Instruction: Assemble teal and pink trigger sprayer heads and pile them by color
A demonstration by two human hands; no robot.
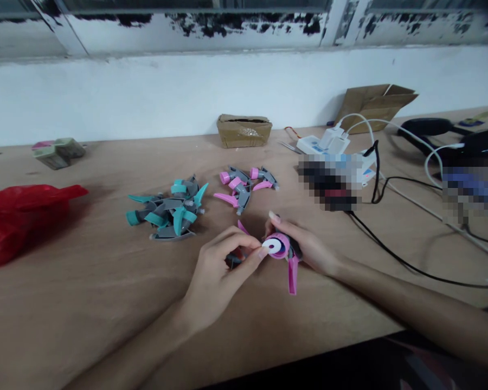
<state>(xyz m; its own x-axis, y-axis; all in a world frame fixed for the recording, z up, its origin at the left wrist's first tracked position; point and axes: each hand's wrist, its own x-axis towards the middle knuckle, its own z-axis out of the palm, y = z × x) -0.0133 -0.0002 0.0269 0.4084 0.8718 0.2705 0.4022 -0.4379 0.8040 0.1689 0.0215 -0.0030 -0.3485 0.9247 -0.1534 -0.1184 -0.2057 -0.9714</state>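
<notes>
My right hand [309, 246] is wrapped round a pink and grey trigger spray head [293, 273], its pink collar turned towards me and its pink trigger hanging down. Between thumb and forefinger, my left hand [219, 265] pinches a small white washer [271, 246] with a hole in the middle. The washer is at the mouth of the pink collar; whether it touches the inside I cannot tell. Behind my left fingers lies another pink and grey piece, mostly hidden. Further back lie several pink and grey spray heads [241, 192], and to the left a pile of teal and grey spray heads [173, 208].
A red plastic bag [20, 216] lies at the left, below small boxes [59, 151]. Cardboard boxes [244, 131] stand along the wall. At the right are a white power strip [309, 145], black and white cables, a blurred-out patch and a dark headset-like object [427, 127].
</notes>
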